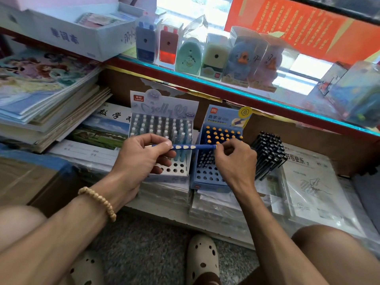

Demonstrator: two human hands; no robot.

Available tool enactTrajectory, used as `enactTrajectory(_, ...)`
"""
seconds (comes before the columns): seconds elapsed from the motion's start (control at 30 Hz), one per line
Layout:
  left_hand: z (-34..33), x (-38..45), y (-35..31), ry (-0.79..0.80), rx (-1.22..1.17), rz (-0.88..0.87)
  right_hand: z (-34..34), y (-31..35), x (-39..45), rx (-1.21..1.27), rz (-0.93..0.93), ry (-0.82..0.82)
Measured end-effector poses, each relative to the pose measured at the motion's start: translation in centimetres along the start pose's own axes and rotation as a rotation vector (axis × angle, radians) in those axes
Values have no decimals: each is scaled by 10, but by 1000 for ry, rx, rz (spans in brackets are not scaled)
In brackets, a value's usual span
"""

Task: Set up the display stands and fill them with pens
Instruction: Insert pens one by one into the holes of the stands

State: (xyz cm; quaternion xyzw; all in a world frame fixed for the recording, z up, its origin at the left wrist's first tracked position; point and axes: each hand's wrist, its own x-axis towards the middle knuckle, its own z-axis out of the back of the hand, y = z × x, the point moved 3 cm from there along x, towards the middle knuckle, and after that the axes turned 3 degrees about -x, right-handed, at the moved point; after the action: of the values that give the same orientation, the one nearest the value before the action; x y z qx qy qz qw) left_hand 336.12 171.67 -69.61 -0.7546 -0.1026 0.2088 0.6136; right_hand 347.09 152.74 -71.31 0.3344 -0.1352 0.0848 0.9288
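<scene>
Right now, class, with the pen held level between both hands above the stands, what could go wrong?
1. The blue pen is held only by fingertip pinches of the left hand and right hand; it may slip.
2. The blue stand sits on slippery plastic-wrapped stacks and might shift.
3. The right wrist could brush the black pens.

Looking like a stationery shop: boxed pencil sharpeners (205, 54) lining a glass shelf (226, 89), exercise books (47, 95) lying in stacks, pen display stands (162, 128) sitting on wrapped paper packs (308, 192).
</scene>
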Motion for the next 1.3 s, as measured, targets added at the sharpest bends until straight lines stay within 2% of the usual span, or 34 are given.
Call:
enactTrajectory(0.07,-2,1,0,7,-56,19,8,7,1,402,-136,83)
enactTrajectory(0.17,-7,1,0,19,-121,33,14,21,-5,1002,-369,343)
enactTrajectory(0.27,-14,1,3,65,-59,23,16,25,-12,1148,-356,538)
enactTrajectory(0.33,-19,-1,4,121,56,-18,20,24,-12,1167,-317,520)
enactTrajectory(0.43,-25,-4,4,199,346,-185,28,22,-7,1230,-291,454)
enactTrajectory(0.5,-29,-6,9,235,426,-249,31,22,-7,1197,-258,462)
enactTrajectory(0.6,-36,-7,15,286,420,-260,33,23,-13,1012,-167,528)
enactTrajectory(0.67,-39,-5,18,284,428,-258,38,21,-12,891,-109,487)
enactTrajectory(0.77,-41,1,19,236,605,-302,46,6,0,740,-96,254)
enactTrajectory(0.83,-44,1,22,254,734,-327,46,-12,7,560,-91,61)
enactTrajectory(0.9,-49,0,26,292,843,-349,38,-27,9,387,-83,-35)
enactTrajectory(1.1,-56,-6,31,394,1158,-423,17,-38,9,177,-36,-46)
enactTrajectory(1.3,-51,-7,31,405,1233,-425,1,-35,10,63,0,22)
